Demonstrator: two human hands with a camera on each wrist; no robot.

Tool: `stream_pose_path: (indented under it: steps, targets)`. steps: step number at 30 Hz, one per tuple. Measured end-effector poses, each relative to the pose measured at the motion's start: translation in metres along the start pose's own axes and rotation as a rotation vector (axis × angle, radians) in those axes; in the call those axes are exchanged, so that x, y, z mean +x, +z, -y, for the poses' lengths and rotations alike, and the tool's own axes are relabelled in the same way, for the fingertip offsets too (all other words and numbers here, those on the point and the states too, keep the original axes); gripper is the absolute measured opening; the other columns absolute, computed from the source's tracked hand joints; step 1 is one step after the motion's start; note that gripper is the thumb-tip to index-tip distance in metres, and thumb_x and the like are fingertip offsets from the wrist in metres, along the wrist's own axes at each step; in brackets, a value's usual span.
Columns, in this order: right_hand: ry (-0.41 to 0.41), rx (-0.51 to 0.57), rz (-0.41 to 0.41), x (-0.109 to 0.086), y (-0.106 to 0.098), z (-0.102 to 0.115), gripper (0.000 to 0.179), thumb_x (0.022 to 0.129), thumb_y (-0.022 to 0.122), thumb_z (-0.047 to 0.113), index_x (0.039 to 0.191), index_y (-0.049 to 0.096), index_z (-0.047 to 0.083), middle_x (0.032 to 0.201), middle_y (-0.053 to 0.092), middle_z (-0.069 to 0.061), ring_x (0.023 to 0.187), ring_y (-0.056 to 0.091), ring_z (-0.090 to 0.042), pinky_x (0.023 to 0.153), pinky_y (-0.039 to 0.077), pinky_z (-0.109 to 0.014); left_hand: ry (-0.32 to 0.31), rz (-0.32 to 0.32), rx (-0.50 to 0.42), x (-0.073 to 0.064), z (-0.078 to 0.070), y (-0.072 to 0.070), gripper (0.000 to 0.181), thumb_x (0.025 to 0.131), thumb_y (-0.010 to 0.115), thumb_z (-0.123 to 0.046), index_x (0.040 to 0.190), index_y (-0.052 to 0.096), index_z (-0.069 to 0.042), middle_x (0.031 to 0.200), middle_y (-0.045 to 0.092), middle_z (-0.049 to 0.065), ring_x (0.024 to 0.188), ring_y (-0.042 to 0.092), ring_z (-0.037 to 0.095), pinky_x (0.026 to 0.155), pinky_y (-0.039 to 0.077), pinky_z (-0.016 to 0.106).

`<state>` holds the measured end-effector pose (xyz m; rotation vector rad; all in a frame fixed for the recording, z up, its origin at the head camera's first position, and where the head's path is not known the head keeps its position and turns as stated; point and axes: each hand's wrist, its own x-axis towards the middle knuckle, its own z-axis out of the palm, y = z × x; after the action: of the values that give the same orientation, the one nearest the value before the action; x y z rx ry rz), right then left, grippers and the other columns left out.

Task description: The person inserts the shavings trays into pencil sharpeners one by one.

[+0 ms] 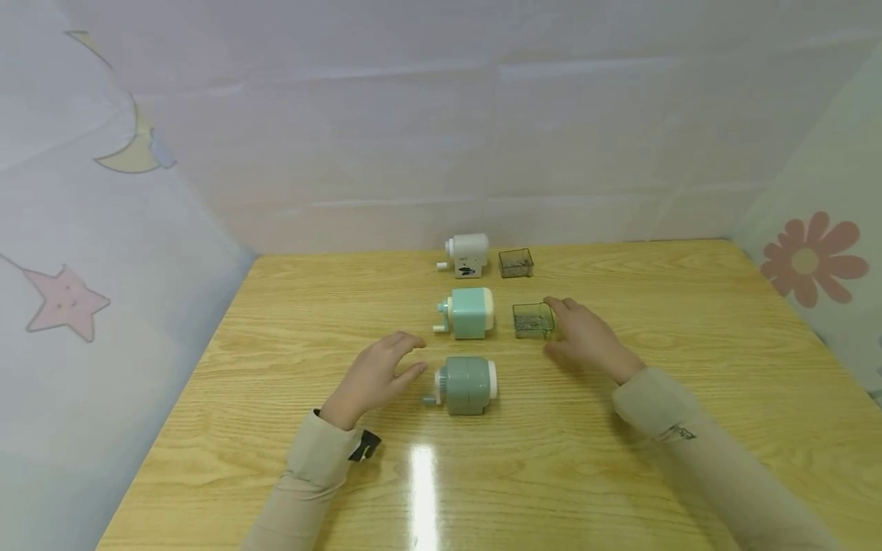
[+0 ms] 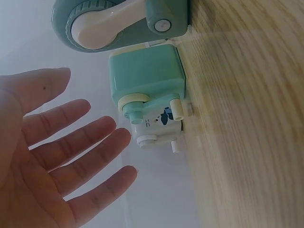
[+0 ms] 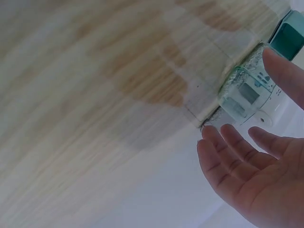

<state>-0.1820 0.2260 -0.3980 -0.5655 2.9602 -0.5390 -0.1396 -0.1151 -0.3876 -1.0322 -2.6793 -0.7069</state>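
Three crank pencil sharpeners stand in a column on the table: a grey-green one (image 1: 467, 386) nearest, a mint one (image 1: 470, 314) in the middle, a white one (image 1: 471, 256) farthest. My left hand (image 1: 375, 379) is held left of the grey-green sharpener, its fingers spread and holding nothing. Beside the mint sharpener sits a clear shavings drawer (image 1: 533, 323) with dark shavings in it. My right hand (image 1: 589, 337) reaches in from the right, fingertips right at that drawer's edge. In the right wrist view its fingers (image 3: 228, 152) are loosely extended, with the thumb apart.
A second clear drawer (image 1: 516, 264) with shavings lies right of the white sharpener. The wood-grain table (image 1: 654, 459) meets a pale cloth backdrop (image 1: 386, 153) at the back. More cloth, printed with a star (image 1: 67, 301) and a flower (image 1: 806, 262), hangs at the sides.
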Motion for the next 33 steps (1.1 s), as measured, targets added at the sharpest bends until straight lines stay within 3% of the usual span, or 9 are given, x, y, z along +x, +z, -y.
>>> stream_pose_path:
  steps: [8,16,25,33]
  targets:
    - [0.055,0.051,0.076,0.012,0.000,-0.004,0.084,0.074,0.075,0.019,0.138,0.027,-0.007,0.129,0.036,-0.036,0.109,0.046,-0.048,0.087,0.040,-0.057,-0.016,0.031,0.002,0.001,0.000,-0.002,0.030,0.088,0.062,-0.021,0.110,0.059,-0.002,0.108,0.062,0.009,0.098,0.059,0.023,0.082,0.049,0.036]
    - [0.056,0.072,0.110,0.019,0.001,-0.008,0.081,0.076,0.073,0.018,0.138,0.028,-0.008,0.131,0.038,-0.033,0.117,0.039,-0.047,0.093,0.034,-0.058,-0.008,0.033,0.002,0.002,-0.001,-0.002,0.029,0.087,0.062,-0.019,0.110,0.059,-0.001,0.107,0.062,0.010,0.098,0.059,0.024,0.082,0.049,0.037]
    - [0.017,0.034,0.087,0.021,0.003,-0.008,0.071,0.079,0.071,0.014,0.132,0.033,-0.012,0.127,0.043,-0.033,0.113,0.043,-0.046,0.092,0.036,-0.055,-0.006,0.049,0.000,0.004,0.002,0.002,0.030,0.088,0.061,-0.021,0.111,0.059,-0.001,0.107,0.062,0.009,0.095,0.060,0.022,0.080,0.049,0.035]
    - [0.025,0.014,0.083,0.021,0.002,-0.002,0.069,0.080,0.069,0.011,0.132,0.032,-0.014,0.125,0.045,-0.034,0.109,0.047,-0.045,0.089,0.040,-0.054,-0.036,0.078,-0.055,0.011,0.008,0.007,0.032,0.090,0.059,-0.020,0.114,0.058,0.000,0.110,0.061,0.010,0.094,0.060,0.025,0.079,0.049,0.036]
